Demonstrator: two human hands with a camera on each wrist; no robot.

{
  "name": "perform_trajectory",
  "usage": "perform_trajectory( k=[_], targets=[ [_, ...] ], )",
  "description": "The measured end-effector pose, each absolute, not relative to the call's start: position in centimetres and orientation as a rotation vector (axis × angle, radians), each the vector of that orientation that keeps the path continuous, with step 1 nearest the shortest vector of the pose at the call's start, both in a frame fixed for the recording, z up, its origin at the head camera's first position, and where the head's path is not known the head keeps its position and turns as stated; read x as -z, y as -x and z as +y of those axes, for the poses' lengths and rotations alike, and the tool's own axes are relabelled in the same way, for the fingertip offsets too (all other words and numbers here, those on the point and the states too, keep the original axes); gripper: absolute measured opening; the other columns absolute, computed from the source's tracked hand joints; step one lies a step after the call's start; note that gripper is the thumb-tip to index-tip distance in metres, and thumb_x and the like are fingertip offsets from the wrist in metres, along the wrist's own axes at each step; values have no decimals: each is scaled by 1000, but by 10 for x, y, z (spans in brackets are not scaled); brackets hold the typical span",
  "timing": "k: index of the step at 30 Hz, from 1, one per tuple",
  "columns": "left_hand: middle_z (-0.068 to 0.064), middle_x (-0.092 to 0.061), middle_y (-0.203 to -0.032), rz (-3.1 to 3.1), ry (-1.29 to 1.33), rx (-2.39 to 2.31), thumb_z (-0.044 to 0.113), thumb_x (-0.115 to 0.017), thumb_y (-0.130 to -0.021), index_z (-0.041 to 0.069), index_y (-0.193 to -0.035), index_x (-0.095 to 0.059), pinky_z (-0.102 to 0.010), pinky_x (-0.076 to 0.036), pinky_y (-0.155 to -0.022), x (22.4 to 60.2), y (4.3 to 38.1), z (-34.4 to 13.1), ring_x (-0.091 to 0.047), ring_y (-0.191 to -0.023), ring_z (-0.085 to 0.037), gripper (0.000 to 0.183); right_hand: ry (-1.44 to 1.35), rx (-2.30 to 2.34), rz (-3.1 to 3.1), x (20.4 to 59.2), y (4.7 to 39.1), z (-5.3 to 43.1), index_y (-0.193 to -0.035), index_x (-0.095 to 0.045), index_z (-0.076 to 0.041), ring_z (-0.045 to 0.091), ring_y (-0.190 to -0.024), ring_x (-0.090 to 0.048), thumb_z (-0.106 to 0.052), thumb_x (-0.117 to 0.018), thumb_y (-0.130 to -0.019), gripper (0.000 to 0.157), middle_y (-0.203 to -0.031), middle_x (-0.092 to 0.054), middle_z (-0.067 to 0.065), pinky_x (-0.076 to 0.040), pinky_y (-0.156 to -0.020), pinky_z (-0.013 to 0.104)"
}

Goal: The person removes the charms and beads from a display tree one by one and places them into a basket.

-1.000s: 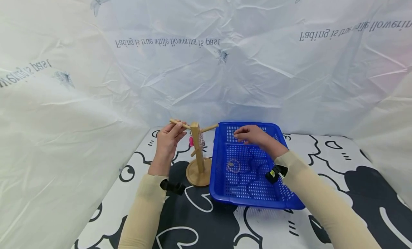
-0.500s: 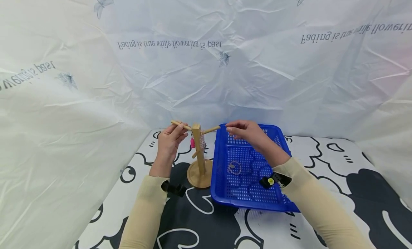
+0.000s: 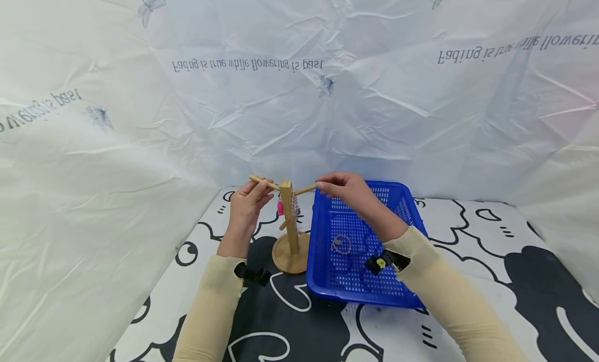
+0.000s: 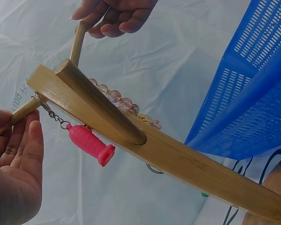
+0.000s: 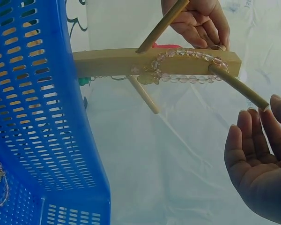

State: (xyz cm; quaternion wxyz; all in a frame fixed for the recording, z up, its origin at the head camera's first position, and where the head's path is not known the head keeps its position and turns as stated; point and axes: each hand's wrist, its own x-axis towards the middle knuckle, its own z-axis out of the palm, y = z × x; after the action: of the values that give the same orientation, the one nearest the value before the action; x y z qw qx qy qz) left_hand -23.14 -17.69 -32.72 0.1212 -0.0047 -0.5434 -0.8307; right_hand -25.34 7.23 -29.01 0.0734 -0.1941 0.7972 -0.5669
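Note:
A wooden peg stand (image 3: 291, 224) rises from a round base, with pegs on several sides. My left hand (image 3: 245, 208) pinches its upper left peg between thumb and fingers. The tip of the upper right peg (image 5: 241, 88) sits at the thumb and fingertips of my right hand (image 3: 353, 193), which pinch it. From the left peg a pink keychain (image 4: 89, 142) hangs by its metal chain, close beside the left fingers. A clear pinkish bead bracelet (image 5: 180, 52) with a gold shell-like charm hangs on the right peg, against the post.
A blue plastic basket (image 3: 316, 242) stands right of the stand, under my right forearm. Inside lies another bracelet (image 3: 338, 242) with a gold charm. A black-and-white cartoon cloth (image 3: 262, 320) covers the table; a pale plastic sheet (image 3: 290, 112) hangs behind.
My right hand has moved left from above the basket to the right peg's tip and now pinches it. The left hand has stayed on its peg.

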Motion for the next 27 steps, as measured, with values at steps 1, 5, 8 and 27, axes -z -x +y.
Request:
perform_trajectory(
  k=[1, 5, 8, 27],
  targets=[
    [7, -77, -85, -1587, 20, 2428, 6, -58, -98, -1, -110, -64, -19, -61, -76, 327, 231, -177, -74, -85, -5, 15, 589, 1708, 2391, 290, 254, 72, -122, -68, -7, 17, -99, -64, -28, -62, -98, 32, -108, -69, 8, -58, -90, 37],
    [7, -77, -85, -1581, 39, 2445, 5, -57, -98, 3, -106, -65, -19, -61, -76, 327, 231, -177, -74, -85, -5, 11, 610, 1748, 2362, 291, 255, 70, -118, -69, -4, 21, -96, -64, -25, -61, -99, 29, -94, -68, -2, -57, -88, 36],
    [7, -77, -86, -1584, 45, 2457, 6, -57, -98, 10, -97, -68, -19, -61, -77, 327, 232, -178, -74, -85, -5, 11, 629, 1773, 2343, 292, 255, 70, -116, -69, -2, 24, -95, -64, -22, -60, -99, 28, -91, -68, -2, -56, -85, 34],
    [7, -76, -83, -1646, -18, 2501, 6, -58, -98, 12, -98, -68, -18, -60, -75, 318, 241, -182, -73, -81, -5, 11, 810, 1665, 2332, 291, 246, 68, -112, -70, 0, 19, -92, -67, -17, -62, -98, 24, -103, -71, 17, -58, -89, 34]
  ],
)
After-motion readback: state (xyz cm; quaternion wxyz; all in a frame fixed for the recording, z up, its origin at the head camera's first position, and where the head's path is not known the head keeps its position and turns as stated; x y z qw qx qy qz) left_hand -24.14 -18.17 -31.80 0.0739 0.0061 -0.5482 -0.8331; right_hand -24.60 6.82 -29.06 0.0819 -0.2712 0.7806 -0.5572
